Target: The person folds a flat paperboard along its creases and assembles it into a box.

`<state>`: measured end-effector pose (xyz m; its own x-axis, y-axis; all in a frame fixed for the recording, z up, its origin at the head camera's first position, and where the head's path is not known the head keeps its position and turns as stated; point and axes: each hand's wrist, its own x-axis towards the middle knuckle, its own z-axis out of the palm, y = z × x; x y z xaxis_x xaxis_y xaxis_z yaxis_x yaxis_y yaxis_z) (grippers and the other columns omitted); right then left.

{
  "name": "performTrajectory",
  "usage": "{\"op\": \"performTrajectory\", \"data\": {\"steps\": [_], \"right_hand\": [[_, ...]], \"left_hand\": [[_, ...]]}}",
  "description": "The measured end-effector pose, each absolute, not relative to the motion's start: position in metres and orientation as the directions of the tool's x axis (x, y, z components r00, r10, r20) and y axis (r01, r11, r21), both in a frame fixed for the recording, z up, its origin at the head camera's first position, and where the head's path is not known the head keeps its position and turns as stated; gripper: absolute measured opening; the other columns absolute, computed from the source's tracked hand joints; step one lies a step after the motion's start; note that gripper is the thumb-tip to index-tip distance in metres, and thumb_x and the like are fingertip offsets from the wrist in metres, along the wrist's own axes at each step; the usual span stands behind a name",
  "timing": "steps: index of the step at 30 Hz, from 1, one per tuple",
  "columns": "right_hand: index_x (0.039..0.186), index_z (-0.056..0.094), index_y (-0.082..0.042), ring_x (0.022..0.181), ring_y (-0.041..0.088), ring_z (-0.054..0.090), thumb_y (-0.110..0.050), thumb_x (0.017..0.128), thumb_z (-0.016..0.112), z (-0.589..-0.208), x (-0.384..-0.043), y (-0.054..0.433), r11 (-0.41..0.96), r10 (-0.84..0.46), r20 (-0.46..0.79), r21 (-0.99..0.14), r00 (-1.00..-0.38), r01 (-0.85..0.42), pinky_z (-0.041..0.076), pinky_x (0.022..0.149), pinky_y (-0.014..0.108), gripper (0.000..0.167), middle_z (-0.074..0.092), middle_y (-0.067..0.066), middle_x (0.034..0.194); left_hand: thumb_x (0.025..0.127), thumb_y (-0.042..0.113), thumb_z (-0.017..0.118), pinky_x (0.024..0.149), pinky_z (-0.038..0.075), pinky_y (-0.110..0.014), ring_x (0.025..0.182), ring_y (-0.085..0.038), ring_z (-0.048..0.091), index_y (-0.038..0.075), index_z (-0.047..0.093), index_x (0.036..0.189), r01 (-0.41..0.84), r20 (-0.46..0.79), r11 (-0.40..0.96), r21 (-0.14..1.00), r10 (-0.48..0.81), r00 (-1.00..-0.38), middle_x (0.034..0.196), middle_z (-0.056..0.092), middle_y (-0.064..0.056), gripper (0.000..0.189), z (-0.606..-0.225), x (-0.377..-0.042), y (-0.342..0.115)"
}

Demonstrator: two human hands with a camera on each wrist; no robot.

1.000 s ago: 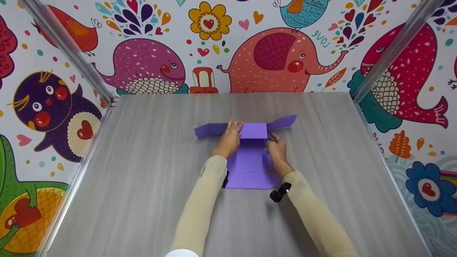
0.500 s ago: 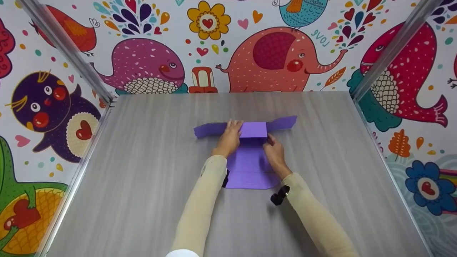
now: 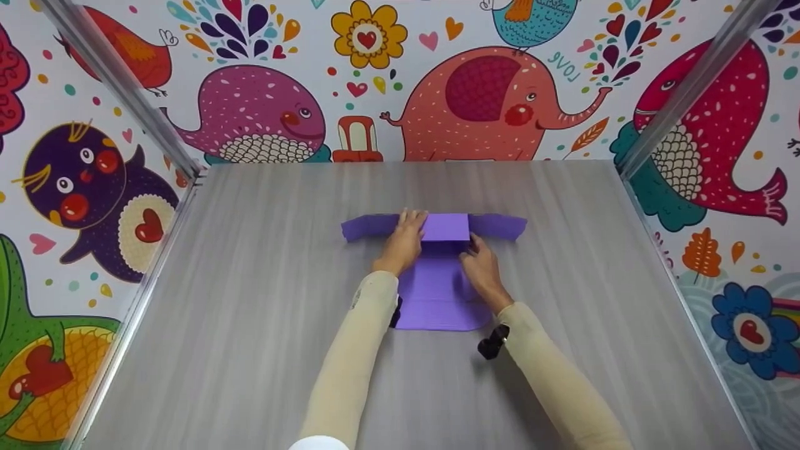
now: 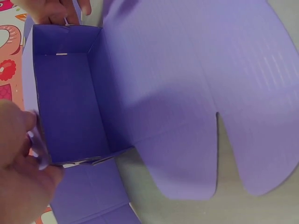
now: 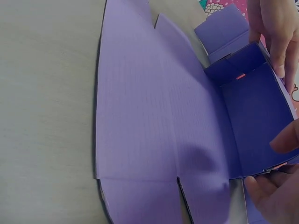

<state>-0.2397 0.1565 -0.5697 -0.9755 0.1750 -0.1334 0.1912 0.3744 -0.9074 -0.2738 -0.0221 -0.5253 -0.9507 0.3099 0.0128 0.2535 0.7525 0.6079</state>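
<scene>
A purple cardboard box (image 3: 445, 227), partly folded up, stands on the table with its hollow side towards me. Its flat lid panel (image 3: 437, 306) lies spread out in front. My left hand (image 3: 403, 244) grips the box's left corner, fingers over the top panel. At the opposite end, my right hand (image 3: 484, 265) pinches the short end wall; in the right wrist view the thumb (image 5: 286, 137) reaches over the opening while the other fingers stay outside. Long side flaps stick out to the left (image 3: 370, 227) and right (image 3: 497, 226). The box's inside (image 4: 70, 102) holds nothing.
The grey wood-grain table (image 3: 250, 344) extends around the box. Behind it rises a wall panel (image 3: 362, 81) printed with cartoon animals, and metal posts (image 3: 687, 100) stand at the corners. A small black camera (image 3: 494, 341) is strapped to the right wrist.
My right hand has moved slightly up and inward, from beside the end wall to holding it. The right flap has swung from slanting upward to nearly level with the left one. The left hand stays put.
</scene>
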Motion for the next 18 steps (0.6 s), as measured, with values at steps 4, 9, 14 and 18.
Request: {"op": "performTrajectory", "data": {"steps": [4,9,14,18], "right_hand": [[0.150,0.041,0.002,0.137,0.036,0.052,-0.006,0.089,0.050,-0.567,-0.240,0.159,0.389,0.183,-0.120,-0.902,-0.976,0.184,0.041,0.116,0.045,0.062,0.052,0.023,0.147],[0.146,0.046,0.003,0.135,0.036,0.051,-0.004,0.088,0.051,-0.560,-0.242,0.159,0.409,0.230,-0.022,-0.905,-0.973,0.117,0.041,0.115,0.045,0.059,0.050,0.023,0.142],[0.135,0.057,0.003,0.129,0.036,0.050,0.000,0.083,0.053,-0.551,-0.246,0.154,0.508,0.248,0.205,-0.860,-0.947,-0.053,0.040,0.112,0.047,0.052,0.052,0.022,0.134],[0.132,0.059,0.005,0.130,0.038,0.047,0.003,0.082,0.053,-0.547,-0.248,0.148,0.617,0.134,0.343,-0.763,-0.930,-0.192,0.039,0.112,0.049,0.050,0.053,0.022,0.137]], "left_hand": [[0.105,0.006,0.044,0.125,0.028,-0.048,0.154,-0.037,0.022,0.003,0.044,0.150,0.259,0.020,0.745,0.614,0.314,-0.949,0.156,0.043,-0.015,0.045,-0.526,-0.274,-0.022],[0.105,0.007,0.043,0.125,0.027,-0.047,0.155,-0.037,0.021,0.004,0.042,0.151,0.258,0.011,0.749,0.611,0.318,-0.948,0.157,0.042,-0.015,0.046,-0.528,-0.275,-0.022],[0.102,0.001,0.045,0.124,0.027,-0.051,0.151,-0.042,0.027,-0.001,0.045,0.147,0.300,0.062,0.725,0.620,0.336,-0.940,0.150,0.048,-0.018,0.045,-0.530,-0.277,-0.021],[0.102,0.001,0.046,0.125,0.025,-0.050,0.151,-0.042,0.027,-0.001,0.046,0.146,0.302,0.069,0.724,0.620,0.334,-0.940,0.150,0.049,-0.018,0.044,-0.531,-0.277,-0.022]]}}
